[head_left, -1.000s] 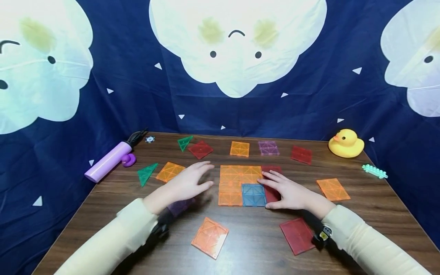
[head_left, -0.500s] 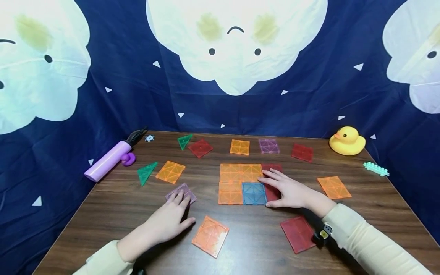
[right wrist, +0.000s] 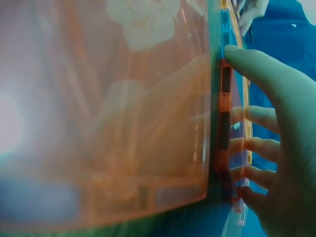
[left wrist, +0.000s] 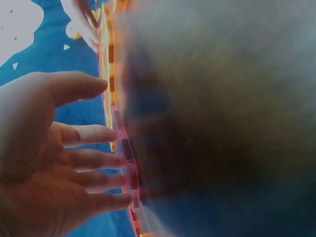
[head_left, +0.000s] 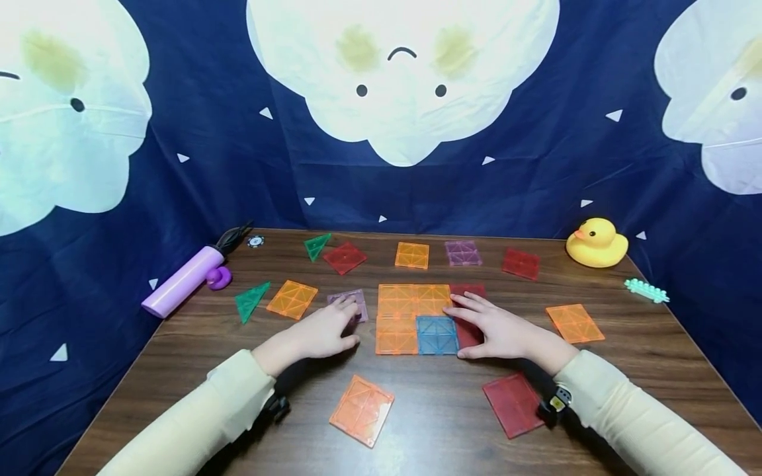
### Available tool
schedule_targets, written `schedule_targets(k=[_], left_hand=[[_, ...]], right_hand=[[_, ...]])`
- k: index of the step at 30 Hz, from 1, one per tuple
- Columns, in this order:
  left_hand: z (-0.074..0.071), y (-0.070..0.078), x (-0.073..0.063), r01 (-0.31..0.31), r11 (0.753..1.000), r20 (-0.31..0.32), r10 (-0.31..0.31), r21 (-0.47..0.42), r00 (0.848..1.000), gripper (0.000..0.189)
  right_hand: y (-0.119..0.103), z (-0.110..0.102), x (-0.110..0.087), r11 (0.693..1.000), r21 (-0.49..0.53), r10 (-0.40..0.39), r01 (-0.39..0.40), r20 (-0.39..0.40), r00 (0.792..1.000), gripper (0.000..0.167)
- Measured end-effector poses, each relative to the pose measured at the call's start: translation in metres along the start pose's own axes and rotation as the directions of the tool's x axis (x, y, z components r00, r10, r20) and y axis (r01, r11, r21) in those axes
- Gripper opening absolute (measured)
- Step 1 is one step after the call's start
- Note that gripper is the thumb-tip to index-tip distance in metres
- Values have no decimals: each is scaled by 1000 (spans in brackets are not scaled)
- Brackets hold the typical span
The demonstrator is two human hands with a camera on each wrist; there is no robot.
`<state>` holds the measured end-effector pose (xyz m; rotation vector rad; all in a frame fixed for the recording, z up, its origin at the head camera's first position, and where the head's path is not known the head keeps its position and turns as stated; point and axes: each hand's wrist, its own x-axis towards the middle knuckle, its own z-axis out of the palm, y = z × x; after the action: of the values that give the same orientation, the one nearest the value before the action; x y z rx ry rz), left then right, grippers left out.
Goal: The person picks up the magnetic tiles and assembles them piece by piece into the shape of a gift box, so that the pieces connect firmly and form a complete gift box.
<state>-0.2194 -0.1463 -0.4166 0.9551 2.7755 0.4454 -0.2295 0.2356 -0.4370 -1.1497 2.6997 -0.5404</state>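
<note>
In the head view, my left hand lays its extended fingertips on a translucent purple square tile, just left of a joined block of flat tiles. The left wrist view has these fingers reaching to the pink-looking tile edge. Orange square tiles and a blue square tile make up most of the block. Along its right side, my right hand rests over red tiles, partly hiding them. Its thumb reaches the block's near corner in the right wrist view.
Loose orange and red tiles lie in front. More tiles, including green triangles, lie around the block. A purple pump and purple toy sit left; a yellow duck and mint strip sit right.
My left hand has come back to the purple tile, then slid it rightward and away from me, close to the orange tiles. The right hand has stayed on the red tiles.
</note>
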Motion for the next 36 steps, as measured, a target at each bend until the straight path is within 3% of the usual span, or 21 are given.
schedule_targets(k=[6,14,21,25,28,31,34,36], left_hand=[[-3,-8,17,21,998,78,-17,-55,997,41],[1,-9,19,4,995,96,5,-99,995,69],[2,-9,15,11,992,68,-3,-126,998,62],[1,-11,8,10,996,7,-9,-93,1000,62],[-1,-16,-3,69,997,-77,-71,-29,995,68],[-6,-27,-15,185,983,-146,-183,1,972,72],[-10,-40,-28,279,960,-157,-274,13,949,69],[-13,-47,-35,303,953,-129,-298,25,946,67]], right_hand=[[-1,0,0,1000,0,4,-4,-2,1000,83],[-3,-2,1,1000,-4,2,-2,-1,1000,82],[-3,-1,1,1000,4,-4,4,-3,1000,82],[-3,0,1,1000,7,-10,10,-7,1000,81],[-3,0,1,1000,7,-14,14,-8,1000,81],[-3,0,1,1000,10,-14,14,-9,1000,81],[-3,-1,1,1000,16,-9,9,-8,1000,82],[-2,-1,1,1000,22,-4,4,-5,1000,82]])
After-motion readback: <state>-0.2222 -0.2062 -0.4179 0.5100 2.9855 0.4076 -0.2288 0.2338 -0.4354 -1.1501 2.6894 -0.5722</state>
